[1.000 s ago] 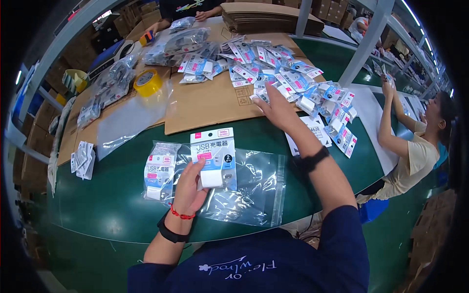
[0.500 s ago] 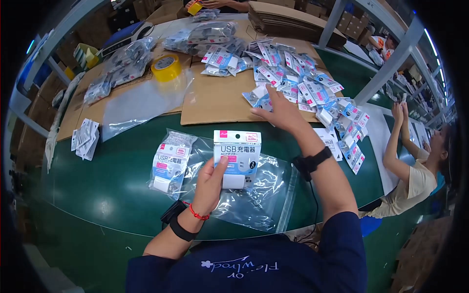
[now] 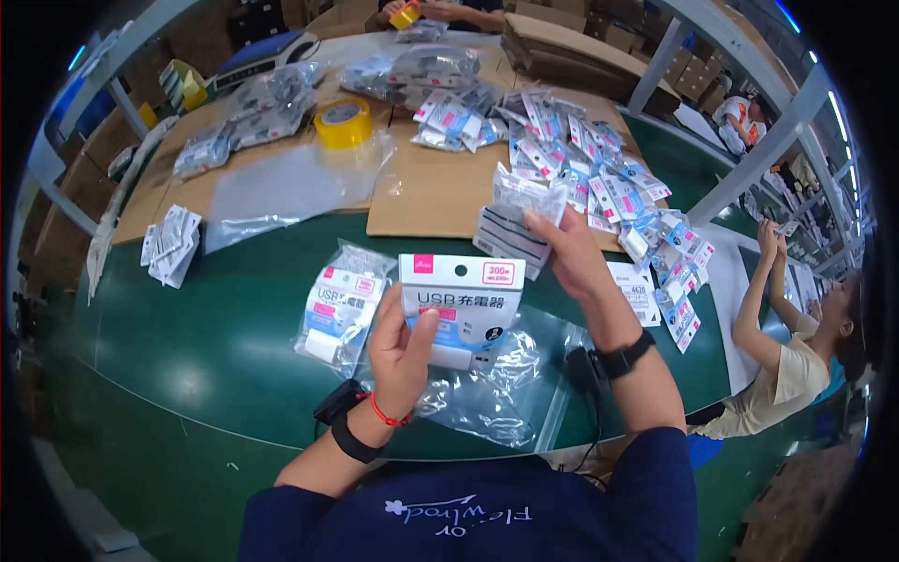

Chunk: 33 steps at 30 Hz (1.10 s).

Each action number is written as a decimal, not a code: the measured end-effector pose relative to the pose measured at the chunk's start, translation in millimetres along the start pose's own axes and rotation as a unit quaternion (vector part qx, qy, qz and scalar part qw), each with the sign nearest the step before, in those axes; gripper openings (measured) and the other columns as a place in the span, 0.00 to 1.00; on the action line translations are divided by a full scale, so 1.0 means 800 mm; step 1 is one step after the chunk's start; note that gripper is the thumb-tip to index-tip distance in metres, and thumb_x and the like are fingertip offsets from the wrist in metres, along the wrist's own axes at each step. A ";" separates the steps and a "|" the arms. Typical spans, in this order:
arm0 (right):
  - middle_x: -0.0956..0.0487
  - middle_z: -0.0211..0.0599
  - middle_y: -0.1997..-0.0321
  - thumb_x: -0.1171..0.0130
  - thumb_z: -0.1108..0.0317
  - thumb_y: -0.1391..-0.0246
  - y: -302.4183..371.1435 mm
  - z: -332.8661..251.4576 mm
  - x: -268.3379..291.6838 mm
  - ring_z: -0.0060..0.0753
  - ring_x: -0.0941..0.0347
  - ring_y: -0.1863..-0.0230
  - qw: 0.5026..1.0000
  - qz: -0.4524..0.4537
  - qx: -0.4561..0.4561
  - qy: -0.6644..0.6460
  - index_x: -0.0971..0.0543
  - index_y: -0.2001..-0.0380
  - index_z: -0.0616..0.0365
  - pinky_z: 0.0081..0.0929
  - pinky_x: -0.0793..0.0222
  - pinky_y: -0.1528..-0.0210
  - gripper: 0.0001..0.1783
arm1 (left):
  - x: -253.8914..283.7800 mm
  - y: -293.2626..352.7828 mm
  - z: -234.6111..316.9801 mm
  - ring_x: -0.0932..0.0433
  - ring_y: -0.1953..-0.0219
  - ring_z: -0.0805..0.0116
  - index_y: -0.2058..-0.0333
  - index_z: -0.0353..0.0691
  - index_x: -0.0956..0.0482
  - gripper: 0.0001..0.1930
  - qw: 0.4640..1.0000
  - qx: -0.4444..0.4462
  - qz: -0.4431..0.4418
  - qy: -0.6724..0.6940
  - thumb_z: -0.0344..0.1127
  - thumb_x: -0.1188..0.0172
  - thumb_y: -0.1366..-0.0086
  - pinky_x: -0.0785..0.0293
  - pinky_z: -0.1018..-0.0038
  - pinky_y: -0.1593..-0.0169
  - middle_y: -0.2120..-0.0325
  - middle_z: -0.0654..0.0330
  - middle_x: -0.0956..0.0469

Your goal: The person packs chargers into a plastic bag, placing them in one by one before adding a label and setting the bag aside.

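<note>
My left hand [image 3: 401, 351] is closed on a white, pink and blue charger packet [image 3: 459, 304], held upright with its printed front showing, thumb across the front. To the right and farther off, my right hand [image 3: 579, 255] pinches another charger packet [image 3: 513, 234], its striped back showing. A third charger packet [image 3: 345, 304] lies front up on the green table, left of my left hand. Under and beside my left hand spreads a clear plastic bag [image 3: 492, 407]. A large heap of charger packets [image 3: 552, 140] covers the cardboard beyond my right hand.
Yellow tape [image 3: 343, 125] stands on the cardboard near a flat clear bag [image 3: 272, 192] and filled bags [image 3: 267, 108]. White packets [image 3: 171, 245] lie at left. A cable hangs by my right wrist. One co-worker [image 3: 782, 342] is at right; another's hands [image 3: 449, 11] work at the far side.
My right hand has taken a charger packet from the near edge of the heap and drawn it toward me. The packet in my left hand looks larger and nearer.
</note>
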State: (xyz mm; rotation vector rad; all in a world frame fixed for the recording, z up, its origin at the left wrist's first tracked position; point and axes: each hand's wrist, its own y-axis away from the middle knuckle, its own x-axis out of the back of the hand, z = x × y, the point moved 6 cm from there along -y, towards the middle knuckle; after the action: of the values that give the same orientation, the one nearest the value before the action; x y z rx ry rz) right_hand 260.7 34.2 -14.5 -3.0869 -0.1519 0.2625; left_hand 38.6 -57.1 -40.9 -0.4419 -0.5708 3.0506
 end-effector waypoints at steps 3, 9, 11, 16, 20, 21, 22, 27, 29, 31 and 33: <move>0.27 0.41 0.45 0.40 0.61 0.44 0.063 0.003 -0.026 0.35 0.29 0.45 0.993 -0.015 -0.073 -0.091 0.35 0.42 0.63 0.35 0.35 0.42 0.30 | -0.010 -0.007 0.018 0.30 0.52 0.74 0.50 0.31 0.27 0.15 0.990 -0.081 -0.042 -0.104 0.26 0.47 0.34 0.34 0.79 0.50 0.43 0.53 0.35; 0.31 0.40 0.41 0.44 0.65 0.41 0.120 0.005 -0.069 0.29 0.34 0.42 0.982 -0.031 0.010 -0.187 0.42 0.37 0.61 0.29 0.39 0.40 0.32 | -0.037 0.002 0.003 0.28 0.51 0.71 0.48 0.30 0.28 0.18 0.994 -0.022 -0.058 -0.095 0.28 0.43 0.36 0.33 0.77 0.48 0.43 0.51 0.35; 0.31 0.40 0.40 0.45 0.66 0.40 0.126 0.000 -0.066 0.29 0.34 0.41 0.994 -0.004 0.074 -0.075 0.43 0.36 0.60 0.28 0.39 0.40 0.32 | -0.041 0.006 0.000 0.28 0.50 0.72 0.49 0.31 0.28 0.18 0.995 0.004 -0.057 -0.079 0.28 0.42 0.37 0.33 0.77 0.48 0.44 0.51 0.34; 0.29 0.38 0.43 0.47 0.65 0.39 0.124 0.001 -0.058 0.26 0.32 0.44 0.995 -0.002 0.056 -0.083 0.42 0.36 0.61 0.26 0.39 0.42 0.30 | -0.053 0.004 0.011 0.26 0.56 0.77 0.50 0.33 0.28 0.17 0.987 0.063 -0.118 -0.089 0.31 0.41 0.37 0.29 0.79 0.55 0.54 0.56 0.25; 0.28 0.37 0.45 0.47 0.65 0.39 0.124 0.003 -0.058 0.25 0.31 0.46 0.995 -0.024 0.023 -0.092 0.41 0.37 0.61 0.26 0.38 0.43 0.29 | -0.064 0.001 0.011 0.25 0.60 0.78 0.51 0.34 0.29 0.16 0.983 0.074 -0.139 -0.098 0.33 0.42 0.35 0.28 0.79 0.58 0.61 0.59 0.21; 0.27 0.37 0.46 0.48 0.65 0.38 0.122 0.000 -0.057 0.24 0.31 0.47 0.995 -0.003 0.033 -0.095 0.41 0.37 0.61 0.26 0.38 0.43 0.29 | -0.071 0.000 0.010 0.25 0.61 0.78 0.52 0.34 0.29 0.15 0.987 0.069 -0.131 -0.067 0.34 0.43 0.35 0.28 0.79 0.58 0.61 0.59 0.21; 0.27 0.37 0.46 0.48 0.65 0.38 0.121 -0.002 -0.055 0.24 0.30 0.48 0.994 0.019 0.042 -0.098 0.41 0.37 0.61 0.26 0.37 0.43 0.29 | -0.075 -0.001 0.010 0.24 0.62 0.78 0.52 0.34 0.29 0.15 0.989 0.065 -0.124 -0.036 0.35 0.44 0.34 0.28 0.78 0.58 0.62 0.59 0.21; 0.27 0.36 0.47 0.48 0.65 0.38 0.127 -0.005 -0.039 0.24 0.31 0.48 0.990 0.072 0.054 -0.109 0.42 0.37 0.61 0.25 0.38 0.43 0.29 | -0.087 0.004 0.004 0.25 0.62 0.78 0.52 0.34 0.29 0.15 0.985 0.084 -0.135 -0.074 0.36 0.46 0.33 0.28 0.78 0.58 0.62 0.60 0.21; 0.27 0.35 0.48 0.48 0.66 0.38 0.135 -0.013 -0.045 0.23 0.31 0.48 0.995 0.019 0.079 -0.059 0.42 0.36 0.61 0.25 0.37 0.43 0.29 | -0.080 0.002 0.002 0.25 0.62 0.78 0.52 0.34 0.29 0.15 0.988 0.085 -0.120 -0.047 0.37 0.47 0.32 0.28 0.78 0.58 0.62 0.61 0.21; 0.27 0.35 0.48 0.49 0.66 0.38 0.143 -0.014 -0.046 0.23 0.31 0.48 0.995 0.001 0.092 -0.032 0.42 0.36 0.62 0.25 0.37 0.44 0.29 | -0.087 0.005 0.001 0.25 0.62 0.78 0.52 0.35 0.29 0.15 0.988 0.089 -0.119 -0.031 0.38 0.47 0.32 0.28 0.78 0.58 0.62 0.61 0.22; 0.26 0.35 0.49 0.48 0.67 0.39 0.152 -0.011 -0.037 0.24 0.30 0.49 0.989 0.054 0.137 -0.016 0.40 0.38 0.62 0.25 0.35 0.46 0.28 | -0.098 0.009 0.001 0.25 0.64 0.77 0.55 0.35 0.28 0.13 0.989 0.082 -0.117 -0.028 0.37 0.46 0.32 0.28 0.78 0.60 0.66 0.62 0.22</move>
State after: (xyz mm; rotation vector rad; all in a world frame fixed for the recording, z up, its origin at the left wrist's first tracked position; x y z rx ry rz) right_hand 244.7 -90.0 -6.9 -2.8208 0.0469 0.3097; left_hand 114.1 -69.1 -21.3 -0.2654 -0.3424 2.8612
